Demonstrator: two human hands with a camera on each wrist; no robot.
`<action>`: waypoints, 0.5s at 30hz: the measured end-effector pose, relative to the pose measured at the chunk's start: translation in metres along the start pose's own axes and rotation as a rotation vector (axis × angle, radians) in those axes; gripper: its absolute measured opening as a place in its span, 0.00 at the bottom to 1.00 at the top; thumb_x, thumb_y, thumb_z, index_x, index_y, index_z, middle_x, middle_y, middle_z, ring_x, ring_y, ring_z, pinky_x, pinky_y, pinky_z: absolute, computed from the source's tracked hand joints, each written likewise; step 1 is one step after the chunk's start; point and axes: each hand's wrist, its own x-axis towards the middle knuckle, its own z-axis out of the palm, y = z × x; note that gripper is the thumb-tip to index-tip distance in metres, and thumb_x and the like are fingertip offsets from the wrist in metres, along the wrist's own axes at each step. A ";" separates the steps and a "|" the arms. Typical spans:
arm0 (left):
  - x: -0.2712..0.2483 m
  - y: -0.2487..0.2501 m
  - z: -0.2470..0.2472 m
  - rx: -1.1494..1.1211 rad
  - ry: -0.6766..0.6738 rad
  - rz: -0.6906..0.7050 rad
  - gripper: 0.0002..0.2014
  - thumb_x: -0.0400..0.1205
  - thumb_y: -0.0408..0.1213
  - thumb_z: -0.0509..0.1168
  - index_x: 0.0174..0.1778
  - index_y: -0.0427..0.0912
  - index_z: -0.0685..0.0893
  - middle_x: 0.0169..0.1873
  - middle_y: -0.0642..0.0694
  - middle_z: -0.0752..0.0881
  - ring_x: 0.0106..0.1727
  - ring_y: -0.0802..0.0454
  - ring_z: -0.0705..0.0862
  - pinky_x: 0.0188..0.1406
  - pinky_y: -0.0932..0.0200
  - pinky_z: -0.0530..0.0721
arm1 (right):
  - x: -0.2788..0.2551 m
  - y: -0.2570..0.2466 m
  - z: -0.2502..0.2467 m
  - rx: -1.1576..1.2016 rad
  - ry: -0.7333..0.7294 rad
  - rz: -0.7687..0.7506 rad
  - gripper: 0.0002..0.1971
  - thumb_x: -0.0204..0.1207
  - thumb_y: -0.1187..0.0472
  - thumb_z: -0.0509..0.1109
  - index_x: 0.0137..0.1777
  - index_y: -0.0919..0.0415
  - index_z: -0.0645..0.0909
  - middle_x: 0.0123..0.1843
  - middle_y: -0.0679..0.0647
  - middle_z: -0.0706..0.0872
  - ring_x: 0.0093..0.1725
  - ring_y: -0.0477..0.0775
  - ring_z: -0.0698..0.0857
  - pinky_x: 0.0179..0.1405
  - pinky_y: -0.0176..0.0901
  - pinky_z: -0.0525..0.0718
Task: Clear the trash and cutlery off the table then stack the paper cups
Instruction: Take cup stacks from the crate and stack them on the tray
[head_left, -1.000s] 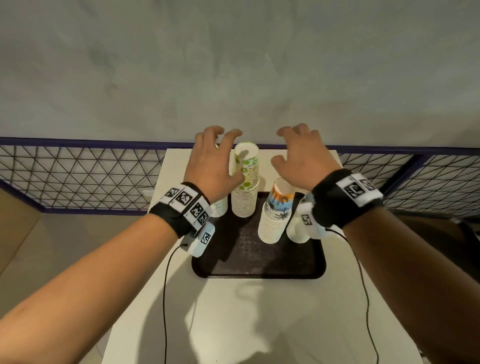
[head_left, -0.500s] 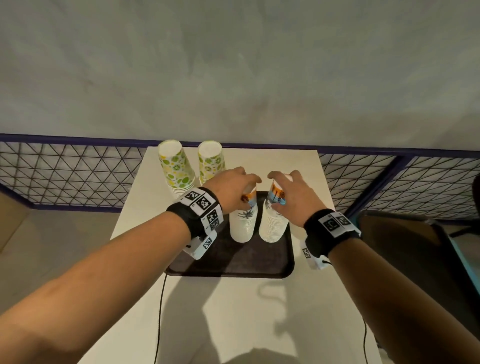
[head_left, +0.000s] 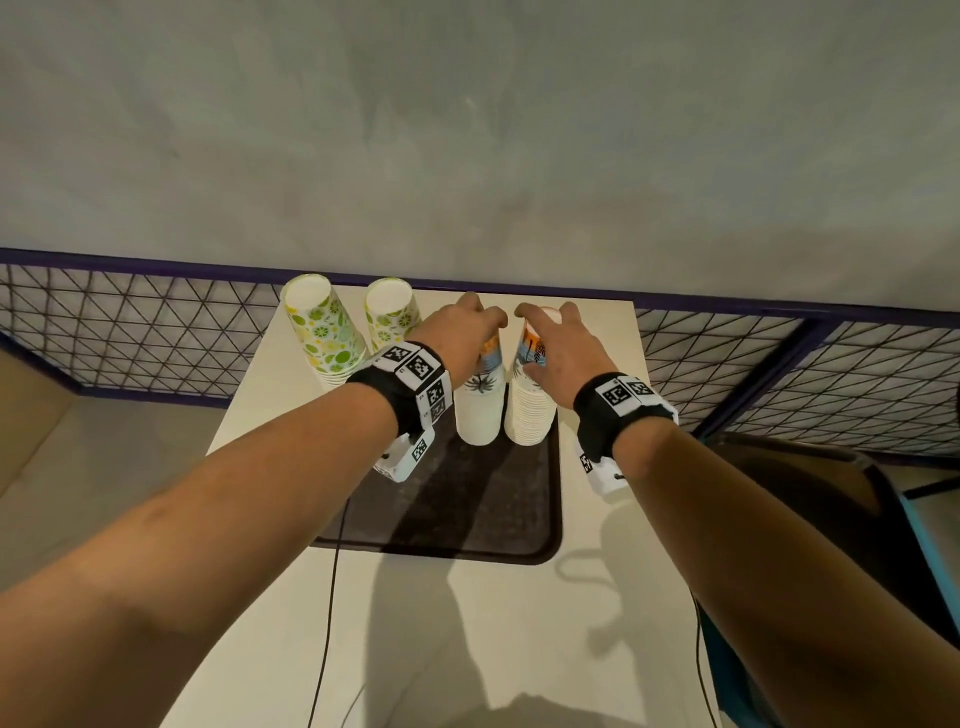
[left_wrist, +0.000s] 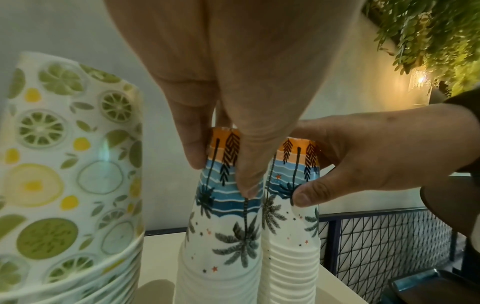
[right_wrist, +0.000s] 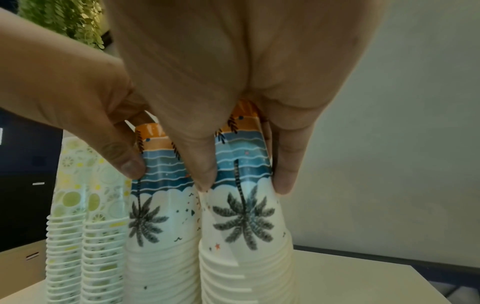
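Two upside-down stacks of palm-tree paper cups stand side by side at the far edge of the dark tray (head_left: 467, 514). My left hand (head_left: 483, 325) grips the top of the left palm stack (head_left: 478, 410) from above, thumb and fingers pinching its sides (left_wrist: 221, 162). My right hand (head_left: 545, 332) grips the top of the right palm stack (head_left: 530, 415) the same way (right_wrist: 244, 174). I cannot tell whether the stacks rest on a surface or hang just above it. Two lime-print cup stacks (head_left: 324, 327) (head_left: 392, 312) stand at the table's far left corner.
The white table (head_left: 467, 649) ends at a purple-framed wire fence (head_left: 130, 332) before a grey wall. A dark chair (head_left: 810, 499) stands to the right. Thin cables run from both wrist cameras across the table's near part.
Both hands let go of the lime stacks, now at the far left. Each hand then took hold of a palm stack, and both stacks have moved toward the tray's far edge.
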 end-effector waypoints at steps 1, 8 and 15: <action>0.004 0.001 0.000 0.001 0.003 -0.006 0.32 0.83 0.30 0.74 0.84 0.46 0.74 0.74 0.35 0.76 0.68 0.31 0.86 0.65 0.43 0.87 | 0.002 0.002 0.000 0.002 -0.001 0.003 0.37 0.79 0.63 0.75 0.82 0.39 0.62 0.76 0.61 0.66 0.68 0.70 0.82 0.65 0.61 0.87; 0.016 0.000 0.002 0.011 0.022 -0.040 0.36 0.80 0.25 0.76 0.84 0.45 0.73 0.76 0.35 0.74 0.73 0.31 0.83 0.71 0.40 0.87 | 0.011 0.008 0.004 -0.001 0.030 -0.017 0.37 0.79 0.62 0.75 0.83 0.40 0.61 0.74 0.62 0.67 0.64 0.70 0.84 0.63 0.60 0.88; 0.017 -0.002 0.003 0.027 0.040 -0.071 0.36 0.79 0.27 0.78 0.83 0.47 0.73 0.77 0.36 0.73 0.75 0.32 0.81 0.69 0.40 0.88 | 0.014 0.009 0.011 -0.015 0.084 -0.005 0.37 0.81 0.60 0.75 0.84 0.42 0.60 0.76 0.64 0.66 0.67 0.69 0.83 0.64 0.58 0.88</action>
